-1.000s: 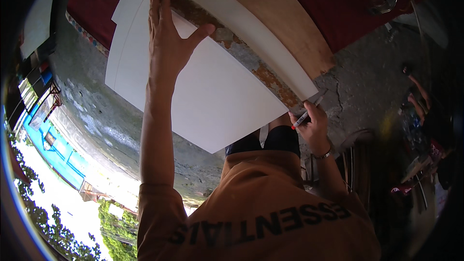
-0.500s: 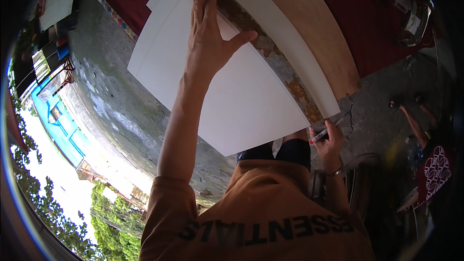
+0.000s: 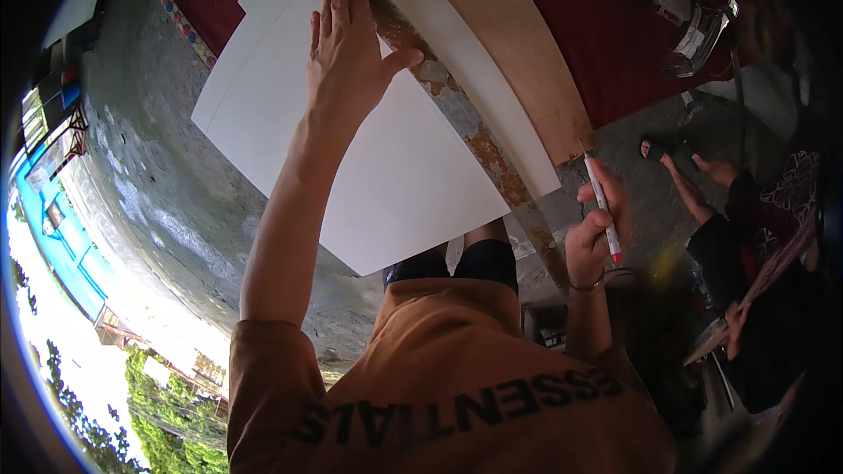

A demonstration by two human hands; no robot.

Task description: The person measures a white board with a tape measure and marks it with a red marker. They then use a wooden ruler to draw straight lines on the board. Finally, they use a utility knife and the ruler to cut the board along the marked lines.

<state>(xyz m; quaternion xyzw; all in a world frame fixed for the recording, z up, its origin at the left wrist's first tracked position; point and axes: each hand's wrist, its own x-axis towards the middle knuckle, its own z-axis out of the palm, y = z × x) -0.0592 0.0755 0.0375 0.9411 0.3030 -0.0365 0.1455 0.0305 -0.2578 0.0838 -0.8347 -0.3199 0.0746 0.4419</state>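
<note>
My left hand (image 3: 344, 66) lies flat with fingers stretched over a large white sheet (image 3: 404, 180). Its thumb reaches onto a long, worn metal strip (image 3: 492, 158) with rusty brown patches, which runs diagonally along the sheet's right edge. To the right of the strip's lower end, my right hand (image 3: 590, 241) is raised and closed around a white marker pen (image 3: 601, 195) with a red end. The pen's tip points up and away, and the red end is toward me. Whether the tip touches anything, I cannot tell.
Beyond the strip lie a white band (image 3: 492, 92) and a tan board (image 3: 527, 53) on dark red cloth (image 3: 580, 26). A clear glass container (image 3: 698, 44) stands at the far right. Another person (image 3: 746, 254) is close by on the right.
My right hand has moved up and away from the strip's lower end, with the marker pen now upright in it. My left hand stays pressed on the sheet; the whole view has shifted slightly.
</note>
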